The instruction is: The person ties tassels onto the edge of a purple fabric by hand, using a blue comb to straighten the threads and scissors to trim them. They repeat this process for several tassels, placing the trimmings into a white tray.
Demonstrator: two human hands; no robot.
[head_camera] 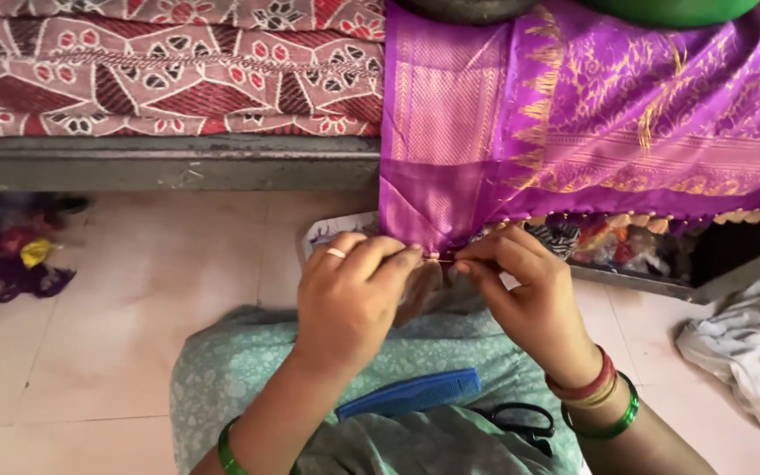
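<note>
Your left hand [349, 295] is closed at the fingertips, thumb and forefinger pinched on the lower corner of the purple sari cloth [573, 132]; a ring sits on one finger and a green bangle on that wrist. Your right hand [525, 295] meets it from the other side, its fingertips also pinched shut. Between the two pinches runs a short gold strand [440, 259] at the cloth's hem, too fine to say whether it is a loose thread or a tassel end.

By the look of it you are working the fringe at the hem, twisting or knotting one strand. The next move, I judge, calls for a firm hold on the hem with your left hand while the right draws the strand snug, without pulling the cloth off the bed.

The cloth hangs down from the bed edge [169, 163] straight in front of you, its corner touching both sets of fingertips, with a row of gold tassels [661, 217] along the hem to the right. On your lap lie a blue comb [411, 393] and, just right of it, black-handled scissors [521, 418], both near your wrists. A patterned red quilt [169, 70] covers the bed to the left, and a white rag [741, 339] lies on the floor at the right.
</note>
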